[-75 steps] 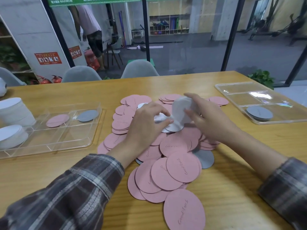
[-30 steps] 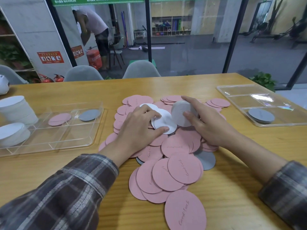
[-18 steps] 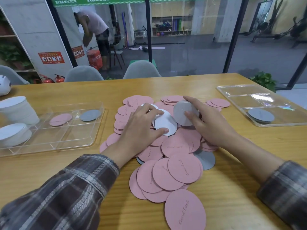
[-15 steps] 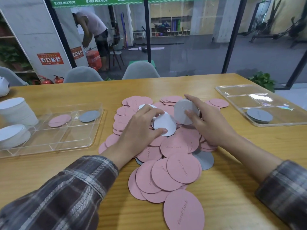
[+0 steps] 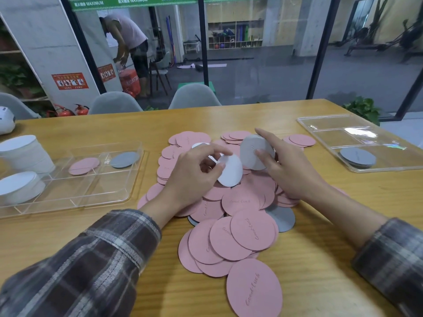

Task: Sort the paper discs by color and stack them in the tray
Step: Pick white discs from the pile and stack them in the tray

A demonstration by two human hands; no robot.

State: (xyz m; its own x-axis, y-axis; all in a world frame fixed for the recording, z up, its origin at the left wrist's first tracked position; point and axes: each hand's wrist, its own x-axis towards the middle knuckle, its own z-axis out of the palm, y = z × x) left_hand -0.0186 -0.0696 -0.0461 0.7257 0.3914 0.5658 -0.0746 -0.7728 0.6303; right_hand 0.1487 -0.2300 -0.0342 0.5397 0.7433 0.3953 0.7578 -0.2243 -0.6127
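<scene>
A heap of pink paper discs (image 5: 242, 234) covers the middle of the wooden table, with a grey disc (image 5: 282, 219) poking out on its right. My left hand (image 5: 192, 177) pinches a single white disc (image 5: 231, 171), tilted up above the heap. My right hand (image 5: 290, 168) grips a small stack of white discs (image 5: 254, 153) held on edge. The clear tray (image 5: 75, 195) on the left holds one pink disc (image 5: 83, 165), one grey disc (image 5: 124, 159) and two tall white stacks (image 5: 21, 153).
A second clear tray (image 5: 325, 126) at the right holds a low stack of grey discs (image 5: 357, 156). A white object (image 5: 5, 118) lies at the far left edge. Grey chairs (image 5: 194, 97) stand behind the table, in front of a glass wall.
My left hand has lifted the white disc off the heap and tilted it up toward the stack in my right hand. My right hand has kept its stack in place.
</scene>
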